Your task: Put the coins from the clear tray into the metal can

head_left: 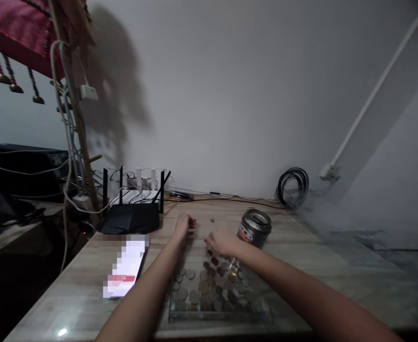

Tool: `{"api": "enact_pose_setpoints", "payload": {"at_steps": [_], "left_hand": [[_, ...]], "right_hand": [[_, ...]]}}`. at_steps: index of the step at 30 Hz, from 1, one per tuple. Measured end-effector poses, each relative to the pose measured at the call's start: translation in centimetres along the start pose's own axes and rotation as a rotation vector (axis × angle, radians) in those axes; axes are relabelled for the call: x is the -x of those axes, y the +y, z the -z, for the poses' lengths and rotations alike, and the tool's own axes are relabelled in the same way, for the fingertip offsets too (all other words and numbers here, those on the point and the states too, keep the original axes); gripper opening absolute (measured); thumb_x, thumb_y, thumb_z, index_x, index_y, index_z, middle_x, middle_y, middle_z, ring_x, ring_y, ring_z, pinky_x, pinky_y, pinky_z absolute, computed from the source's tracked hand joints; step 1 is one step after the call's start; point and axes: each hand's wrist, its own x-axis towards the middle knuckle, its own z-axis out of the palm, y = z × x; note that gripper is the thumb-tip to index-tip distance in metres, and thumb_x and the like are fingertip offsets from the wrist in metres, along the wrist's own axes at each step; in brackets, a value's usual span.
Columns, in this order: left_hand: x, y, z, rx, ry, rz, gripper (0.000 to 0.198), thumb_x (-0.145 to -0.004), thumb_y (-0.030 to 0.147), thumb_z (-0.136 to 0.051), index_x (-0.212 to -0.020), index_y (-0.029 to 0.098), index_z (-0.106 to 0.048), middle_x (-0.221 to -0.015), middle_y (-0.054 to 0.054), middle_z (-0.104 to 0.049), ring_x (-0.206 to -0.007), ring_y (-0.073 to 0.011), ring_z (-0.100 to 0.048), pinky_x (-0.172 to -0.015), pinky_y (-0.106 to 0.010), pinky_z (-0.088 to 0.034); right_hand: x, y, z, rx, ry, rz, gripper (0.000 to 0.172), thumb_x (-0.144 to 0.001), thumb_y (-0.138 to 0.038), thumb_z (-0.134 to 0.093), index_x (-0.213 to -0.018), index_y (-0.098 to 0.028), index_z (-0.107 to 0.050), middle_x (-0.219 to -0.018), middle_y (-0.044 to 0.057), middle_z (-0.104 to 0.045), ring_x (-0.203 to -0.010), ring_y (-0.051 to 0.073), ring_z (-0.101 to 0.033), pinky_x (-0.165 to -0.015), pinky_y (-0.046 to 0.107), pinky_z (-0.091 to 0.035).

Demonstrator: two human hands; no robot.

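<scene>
A shallow clear tray lies in front of me with many coins spread in it, silver and brownish. My left hand is at the tray's far left, fingers loosely bent and apart, with nothing seen in them. My right hand reaches over the tray's far part, somewhat blurred. Its fingers are drawn together and point left, and whatever they hold is hidden. Just right of that hand stands a dark grey can with a slotted lid and a colourful label. A small coin lies on the table beyond the hands.
A phone with a lit screen lies left of my left forearm. Behind it stands a black router with upright antennas and cables. A coiled black cable leans against the wall. A pink beaded ornament hangs upper left.
</scene>
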Motion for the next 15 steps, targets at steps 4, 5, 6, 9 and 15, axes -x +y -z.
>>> {"api": "enact_pose_setpoints", "payload": {"at_steps": [4,5,6,9,15], "left_hand": [[-0.2,-0.1,0.0,-0.044,0.006,0.01,0.028,-0.075,0.031,-0.035,-0.071,0.013,-0.056,-0.079,-0.008,-0.061,-0.066,-0.0125,-0.055,-0.052,-0.02,-0.038],[-0.2,-0.1,0.1,-0.054,0.01,0.005,0.027,-0.075,0.031,-0.036,-0.071,0.013,-0.056,-0.079,-0.008,-0.061,-0.066,-0.0124,-0.055,-0.052,-0.02,-0.038],[-0.2,-0.1,0.1,-0.064,0.012,0.0,0.027,-0.075,0.03,-0.036,-0.071,0.013,-0.056,-0.079,-0.008,-0.061,-0.066,-0.0122,-0.055,-0.052,-0.02,-0.039],[-0.3,0.1,0.1,-0.092,0.016,-0.005,0.025,-0.075,0.028,-0.035,-0.073,0.013,-0.055,-0.082,-0.008,-0.061,-0.068,-0.0121,-0.055,-0.052,-0.02,-0.039],[-0.1,0.1,-0.1,-0.174,-0.025,0.012,0.022,-0.076,0.026,-0.035,-0.075,0.014,-0.054,-0.083,-0.008,-0.06,-0.069,-0.0118,-0.055,-0.05,-0.019,-0.04]], "right_hand": [[-4.1,0.9,0.6,0.011,0.061,0.025,0.049,-0.088,-0.037,-0.02,-0.125,-0.011,-0.041,-0.129,0.019,-0.04,-0.119,0.025,-0.037,-0.092,0.038,-0.032],[-4.4,1.0,0.4,0.015,0.05,0.046,0.048,-0.088,-0.035,-0.021,-0.125,-0.01,-0.041,-0.13,0.02,-0.038,-0.121,0.026,-0.033,-0.094,0.039,-0.029],[-4.4,1.0,0.0,0.018,0.036,0.065,0.047,-0.088,-0.033,-0.022,-0.124,-0.009,-0.042,-0.13,0.02,-0.038,-0.122,0.026,-0.032,-0.095,0.04,-0.028],[-2.2,0.6,-1.9,0.019,0.002,0.133,0.044,-0.087,-0.031,-0.027,-0.122,-0.011,-0.046,-0.13,0.021,-0.037,-0.123,0.029,-0.03,-0.095,0.042,-0.026],[7.0,-1.2,-3.4,-0.125,-0.036,0.087,0.065,-0.081,-0.05,-0.028,-0.126,-0.004,-0.039,-0.129,0.025,-0.036,-0.12,0.032,-0.034,-0.092,0.043,-0.031]]}}
